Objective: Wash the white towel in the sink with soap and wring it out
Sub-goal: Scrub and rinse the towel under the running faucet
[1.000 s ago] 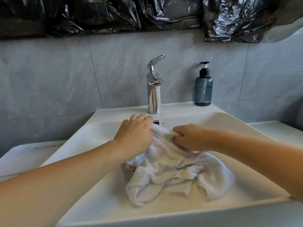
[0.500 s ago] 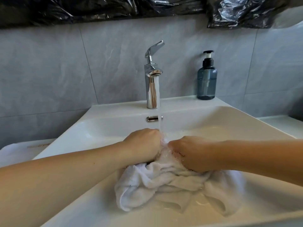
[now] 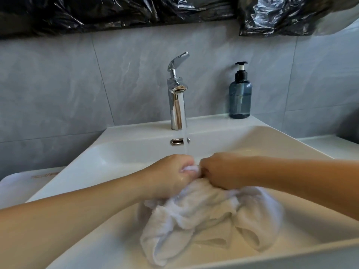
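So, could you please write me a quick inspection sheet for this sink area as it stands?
Surface: white sink, wet basin.
Job's things: white towel bunched in the basin under running water from the chrome tap; blue soap bottle upright on the back ledge, untouched.
Clutter: white item at left edge, unclear.
Hands: left hand and right hand both grip the towel's top.
Cables: nothing seen.
Surroundings: grey tiled wall; black plastic sheeting above.

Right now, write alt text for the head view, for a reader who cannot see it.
Both hands, left hand and right hand, grip a bunched white towel under water running from a chrome tap into a white sink. A blue soap bottle stands on the ledge right of the tap, against grey tiles.
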{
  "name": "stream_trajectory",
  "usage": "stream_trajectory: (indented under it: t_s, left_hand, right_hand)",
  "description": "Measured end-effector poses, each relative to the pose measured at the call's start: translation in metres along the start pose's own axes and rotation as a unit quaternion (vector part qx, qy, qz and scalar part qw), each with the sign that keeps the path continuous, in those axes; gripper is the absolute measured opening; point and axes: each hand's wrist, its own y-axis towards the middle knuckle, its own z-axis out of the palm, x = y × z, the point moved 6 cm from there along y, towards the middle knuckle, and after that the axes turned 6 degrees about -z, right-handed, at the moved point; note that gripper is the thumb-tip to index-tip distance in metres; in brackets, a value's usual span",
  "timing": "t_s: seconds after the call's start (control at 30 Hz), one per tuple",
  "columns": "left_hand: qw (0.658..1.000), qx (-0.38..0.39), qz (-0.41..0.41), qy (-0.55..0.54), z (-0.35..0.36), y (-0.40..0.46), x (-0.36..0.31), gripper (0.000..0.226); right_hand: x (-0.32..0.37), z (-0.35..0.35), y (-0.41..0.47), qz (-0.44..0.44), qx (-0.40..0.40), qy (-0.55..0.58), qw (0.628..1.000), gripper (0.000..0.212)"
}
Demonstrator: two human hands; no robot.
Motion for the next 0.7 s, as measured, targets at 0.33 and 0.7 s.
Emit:
stream_trajectory:
  t_s: [0.33, 0.7]
  left_hand:
    - [0.996, 0.015, -0.069, 0.056, -0.013, 0.0, 0.008, 0.028]
    - [0.963, -0.176, 0.192, 0.065, -0.035, -0.008, -0.023, 0.031]
  right_hand:
    - [-0.039, -0.014, -0.008, 0.076, -0.062, -0.003, 0.995, 0.015]
    - [-0.012, -0.002, 0.007, -0.051, -0.048, 0.185, 0.98, 0.018]
